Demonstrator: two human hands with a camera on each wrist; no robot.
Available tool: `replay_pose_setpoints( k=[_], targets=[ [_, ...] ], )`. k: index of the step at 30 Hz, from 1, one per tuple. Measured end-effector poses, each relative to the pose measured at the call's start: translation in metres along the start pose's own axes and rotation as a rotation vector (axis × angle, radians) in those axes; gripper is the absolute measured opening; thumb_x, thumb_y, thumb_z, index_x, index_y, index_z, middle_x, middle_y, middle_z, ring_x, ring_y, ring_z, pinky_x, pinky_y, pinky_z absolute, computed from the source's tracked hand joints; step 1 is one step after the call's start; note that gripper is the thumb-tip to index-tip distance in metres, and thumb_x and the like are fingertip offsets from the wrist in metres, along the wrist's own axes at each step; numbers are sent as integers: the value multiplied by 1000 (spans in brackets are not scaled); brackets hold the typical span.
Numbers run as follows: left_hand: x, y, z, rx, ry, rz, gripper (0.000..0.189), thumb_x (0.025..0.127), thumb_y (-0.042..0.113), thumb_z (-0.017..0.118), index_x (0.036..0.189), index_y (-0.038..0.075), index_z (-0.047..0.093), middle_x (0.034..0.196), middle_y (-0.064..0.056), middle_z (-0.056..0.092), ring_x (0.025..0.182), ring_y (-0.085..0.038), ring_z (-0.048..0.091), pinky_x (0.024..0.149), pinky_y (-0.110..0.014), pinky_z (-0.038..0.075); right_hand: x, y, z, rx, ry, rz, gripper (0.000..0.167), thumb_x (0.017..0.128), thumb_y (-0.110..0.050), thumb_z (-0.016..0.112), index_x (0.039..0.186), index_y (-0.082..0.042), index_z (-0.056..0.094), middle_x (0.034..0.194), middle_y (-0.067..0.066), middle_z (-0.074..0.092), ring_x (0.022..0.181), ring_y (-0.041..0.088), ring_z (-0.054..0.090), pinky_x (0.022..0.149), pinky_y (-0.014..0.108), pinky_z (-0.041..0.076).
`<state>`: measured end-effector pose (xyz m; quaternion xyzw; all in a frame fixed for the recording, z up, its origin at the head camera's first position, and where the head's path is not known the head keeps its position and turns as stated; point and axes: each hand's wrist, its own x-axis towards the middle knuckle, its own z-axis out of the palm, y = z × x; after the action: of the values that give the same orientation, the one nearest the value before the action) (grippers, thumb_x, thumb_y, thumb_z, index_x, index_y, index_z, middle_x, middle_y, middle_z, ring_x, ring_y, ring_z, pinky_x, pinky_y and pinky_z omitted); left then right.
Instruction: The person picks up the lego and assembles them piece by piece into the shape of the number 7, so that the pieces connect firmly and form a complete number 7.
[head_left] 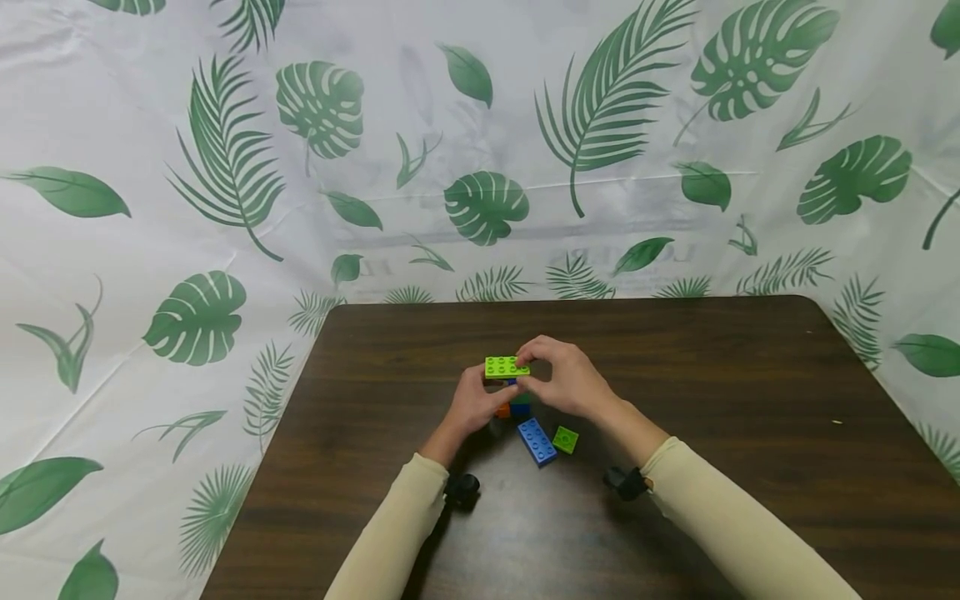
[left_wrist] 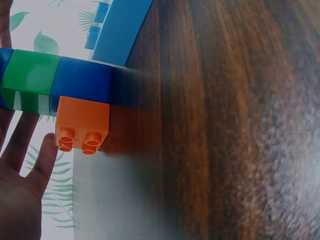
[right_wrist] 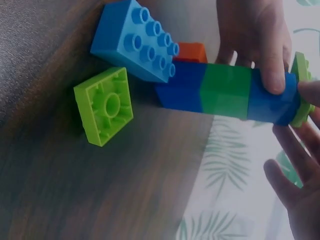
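Observation:
My left hand (head_left: 474,404) holds the top of a small tower of toy building bricks, its thumb against the upper blue brick (right_wrist: 262,107). Under that brick come a green brick (right_wrist: 225,90) and a lower blue brick (right_wrist: 182,92). An orange brick (left_wrist: 82,117) juts from the tower's foot, its studs facing sideways in the left wrist view. Flat across the top sits a lime-green studded brick (head_left: 498,367). My right hand (head_left: 566,379) pinches its right end between thumb and fingers.
A loose light-blue eight-stud brick (head_left: 537,442) lies on the dark wooden table (head_left: 720,400), on the near side of the tower. Beside it, a square lime-green piece (head_left: 566,440) rests with its hollow underside up. A leaf-patterned white curtain (head_left: 405,100) hangs behind.

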<state>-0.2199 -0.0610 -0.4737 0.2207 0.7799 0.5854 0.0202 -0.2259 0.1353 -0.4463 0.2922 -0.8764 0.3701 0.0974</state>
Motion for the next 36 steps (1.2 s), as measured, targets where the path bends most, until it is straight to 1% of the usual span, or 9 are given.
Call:
replay_pose_setpoints(
  k=[4,7,10,14,18,22,24,31,36],
  targets=[
    [0,-1,0,-5,-10,-6,31,89,10,73,112,-9,65,107,-26,67,101,-40,64,87,-51,52,-1,0,-3,22,-16,6,17,83,-11,79,97,-15,70,108,-1,66,98,25,64,89,47,52],
    [-1,-3,1,-19,-13,-1,30,89,10,73,112,-8,65,107,-26,67,101,-41,64,86,-51,53,-1,0,-3,27,-19,11,16,83,-11,79,96,-14,71,107,0,66,97,27,65,89,48,52],
    [-1,-4,1,-35,-16,3,30,89,9,73,112,-8,64,108,-27,66,101,-42,63,86,-52,52,-2,1,-3,19,-24,15,16,83,-11,80,96,-14,71,107,-1,67,97,27,65,88,47,52],
    [-1,-4,1,-50,-16,2,32,89,9,73,113,-9,64,108,-28,66,103,-44,63,88,-54,51,-1,1,-2,0,-27,26,16,83,-13,81,96,-16,71,106,-3,68,97,22,66,88,43,52],
    [-1,-4,1,-46,-12,3,31,88,9,74,112,-9,64,107,-29,66,102,-45,63,87,-54,51,-1,0,-3,-48,-32,39,17,82,-16,81,96,-18,72,106,-7,68,96,18,66,84,40,53],
    [0,-3,1,-28,-10,5,30,89,10,74,111,-9,65,106,-28,66,99,-41,64,85,-52,53,-1,-1,-5,-113,-32,37,17,81,-19,82,95,-23,72,106,-11,67,90,15,65,78,38,54],
    [1,-3,1,-30,-5,9,30,88,9,74,110,-9,65,106,-28,67,98,-40,65,85,-52,53,-1,-1,-5,-123,-31,29,17,81,-19,82,95,-24,72,106,-11,66,89,15,65,76,38,54],
    [1,-6,2,-33,-7,18,29,88,8,74,111,-8,65,105,-26,68,99,-40,65,85,-51,53,-3,1,-5,-106,-27,32,18,82,-20,81,98,-23,72,108,-10,67,94,13,66,80,39,54],
    [1,-4,1,-26,-5,9,30,88,9,74,111,-8,65,105,-23,68,99,-37,65,84,-49,54,-5,1,-3,-104,-22,47,19,84,-22,80,101,-23,72,110,-10,67,97,13,65,82,41,54]
  ],
)
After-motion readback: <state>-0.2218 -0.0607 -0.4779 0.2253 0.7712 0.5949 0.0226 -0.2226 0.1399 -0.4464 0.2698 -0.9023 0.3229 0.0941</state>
